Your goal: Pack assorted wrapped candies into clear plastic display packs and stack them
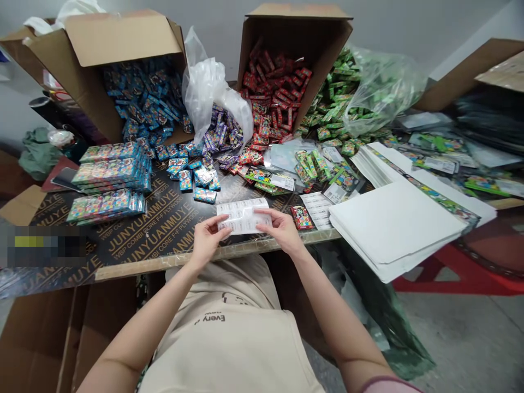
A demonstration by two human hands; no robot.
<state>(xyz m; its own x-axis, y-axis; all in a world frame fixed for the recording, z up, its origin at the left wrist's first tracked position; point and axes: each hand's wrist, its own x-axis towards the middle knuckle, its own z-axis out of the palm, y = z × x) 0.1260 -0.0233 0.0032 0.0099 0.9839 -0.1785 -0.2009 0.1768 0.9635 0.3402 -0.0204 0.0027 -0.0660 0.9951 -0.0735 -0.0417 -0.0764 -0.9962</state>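
Between both hands, over the table's front edge, is a white sheet of stickers (242,214) with rows of printed oval labels. My left hand (208,236) pinches its left end between thumb and fingers. At the other end, my right hand (282,229) grips the sheet the same way. Just right of that hand a small red box (302,217) lies on the table, beside another printed label sheet (317,210). Several small blue boxes (204,195) lie behind the left hand, and flat printed packs (270,180) lie behind the sheet.
Cartons spill blue boxes (143,98) and red boxes (278,103). Between them are purple boxes (223,131) by a plastic bag (213,82). Green boxes (335,93) lie further right. Stacked packs (108,169) stand left; white card sheets (397,218) overhang the table edge (164,263) at right.
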